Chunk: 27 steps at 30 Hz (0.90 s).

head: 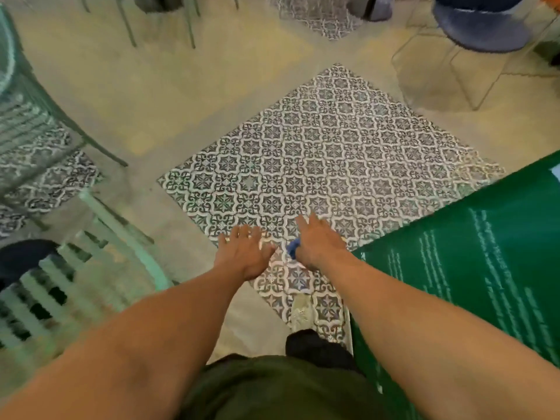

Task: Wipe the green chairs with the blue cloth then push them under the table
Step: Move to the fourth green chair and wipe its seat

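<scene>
Both my arms reach forward over a patterned tile floor. My left hand is spread flat with nothing in it. My right hand holds the blue cloth, of which only a small bunched part shows under the palm. A pale green slatted chair stands at the lower left, well apart from both hands. A second green chair stands at the left edge, farther away.
A dark green board with white lettering fills the lower right beside my right arm. A blue upholstered seat on a wire frame stands at the top right. More chair legs show at the top left.
</scene>
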Each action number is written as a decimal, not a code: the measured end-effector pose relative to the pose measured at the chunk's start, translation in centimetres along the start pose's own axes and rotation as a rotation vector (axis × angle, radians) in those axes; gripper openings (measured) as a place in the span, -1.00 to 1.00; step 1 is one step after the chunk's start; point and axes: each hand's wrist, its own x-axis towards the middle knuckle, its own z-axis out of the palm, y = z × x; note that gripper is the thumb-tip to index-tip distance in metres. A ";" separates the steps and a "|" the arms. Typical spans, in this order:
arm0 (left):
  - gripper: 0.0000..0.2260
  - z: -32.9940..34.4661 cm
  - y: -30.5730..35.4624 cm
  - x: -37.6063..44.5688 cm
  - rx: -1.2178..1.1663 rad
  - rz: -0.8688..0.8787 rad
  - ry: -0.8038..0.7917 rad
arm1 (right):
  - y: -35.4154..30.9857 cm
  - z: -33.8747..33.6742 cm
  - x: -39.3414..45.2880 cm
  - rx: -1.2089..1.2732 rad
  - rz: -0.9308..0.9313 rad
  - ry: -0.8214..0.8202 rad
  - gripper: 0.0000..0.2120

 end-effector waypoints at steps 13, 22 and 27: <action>-0.39 -5.9 -12.2 7.8 -0.406 -0.596 0.161 | -13.6 -9.8 19.2 -0.423 -0.524 -0.064 -0.34; -0.39 -6.6 -26.6 9.0 -0.728 -1.020 0.287 | -37.0 -8.5 25.3 -0.665 -1.027 -0.080 -0.44; -0.39 -4.8 -33.1 5.0 -0.856 -1.321 0.332 | -49.3 -5.0 22.9 -0.759 -1.335 -0.134 -0.45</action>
